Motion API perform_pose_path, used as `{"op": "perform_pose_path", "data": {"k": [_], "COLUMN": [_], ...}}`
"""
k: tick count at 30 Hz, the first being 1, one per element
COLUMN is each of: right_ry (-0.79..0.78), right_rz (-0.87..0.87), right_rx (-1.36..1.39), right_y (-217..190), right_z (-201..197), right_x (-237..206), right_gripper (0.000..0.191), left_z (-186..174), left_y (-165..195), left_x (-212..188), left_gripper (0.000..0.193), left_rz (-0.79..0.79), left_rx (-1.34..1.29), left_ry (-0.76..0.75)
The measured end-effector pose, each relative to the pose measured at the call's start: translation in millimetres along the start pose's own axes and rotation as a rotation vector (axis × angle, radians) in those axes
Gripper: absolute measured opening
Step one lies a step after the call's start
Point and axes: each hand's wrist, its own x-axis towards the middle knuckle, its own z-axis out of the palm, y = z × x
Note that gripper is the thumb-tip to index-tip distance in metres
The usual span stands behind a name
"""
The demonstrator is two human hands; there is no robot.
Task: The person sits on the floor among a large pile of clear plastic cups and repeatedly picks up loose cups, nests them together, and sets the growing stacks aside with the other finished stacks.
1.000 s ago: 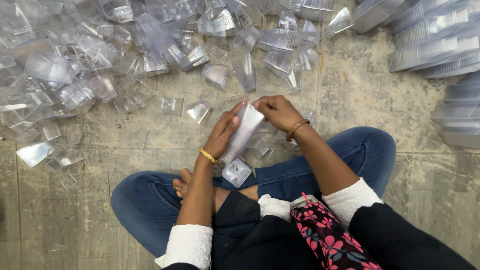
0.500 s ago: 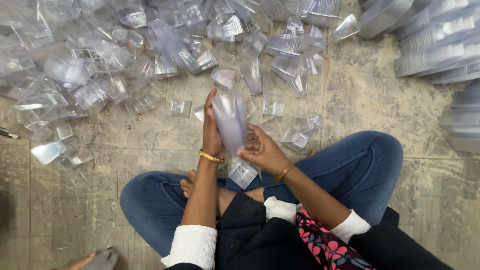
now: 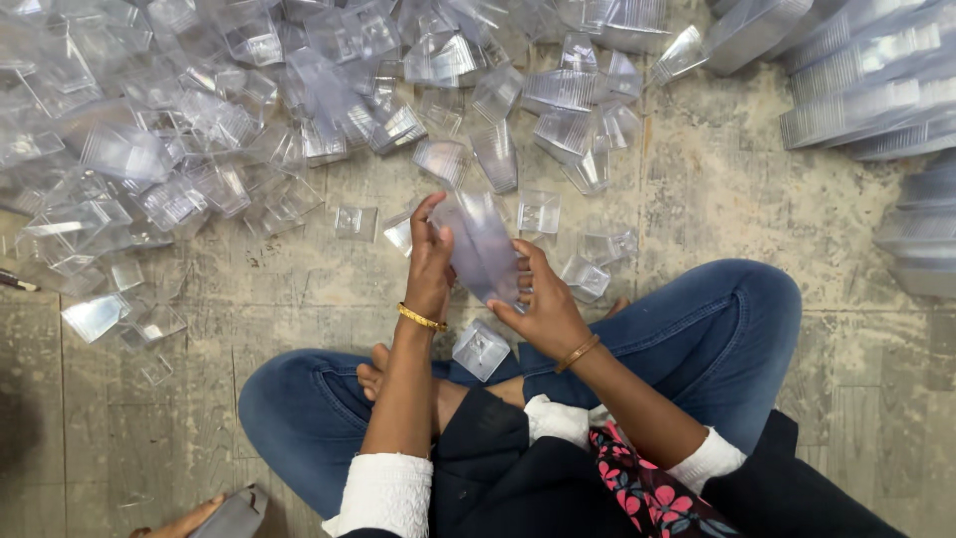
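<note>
A stack of clear plastic cups (image 3: 481, 247) is held above the floor (image 3: 757, 199), in front of the crossed legs in blue jeans (image 3: 717, 339). The left hand (image 3: 430, 261) is pressed against the stack's left side, its fingers (image 3: 426, 211) stretched upward along it and only lightly curled. The right hand (image 3: 543, 304) is cupped under the stack's lower right end, its fingers (image 3: 526, 261) closed around it. A single clear cup (image 3: 481, 350) is seen lying just below the hands, near a bare foot (image 3: 373, 371). A large heap of clear cups (image 3: 249, 110) is spread over the floor beyond the hands. Long rows of nested cups (image 3: 856, 90) are laid at the upper right.
</note>
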Motion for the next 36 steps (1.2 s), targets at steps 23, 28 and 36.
{"op": "perform_pose_path", "data": {"k": [23, 28, 36], "right_ry": [0.247, 0.114, 0.226], "right_rz": [-0.332, -0.357, -0.573], "right_rx": [-0.074, 0.228, -0.356], "right_y": [-7.8, 0.5, 0.0], "right_z": [-72.1, -109.2, -170.6], "right_x": [-29.5, -55.6, -78.3], "right_gripper": [0.097, 0.063, 0.082], "left_z": [107.8, 115.4, 130.0], "left_y": [-19.0, -25.3, -28.6], "left_x": [-22.7, -6.6, -18.4], "left_gripper": [0.079, 0.080, 0.063], "left_rz": [0.337, -0.139, -0.104], "left_rx": [0.205, -0.597, -0.780], "left_ry": [-0.014, -0.030, -0.328]}}
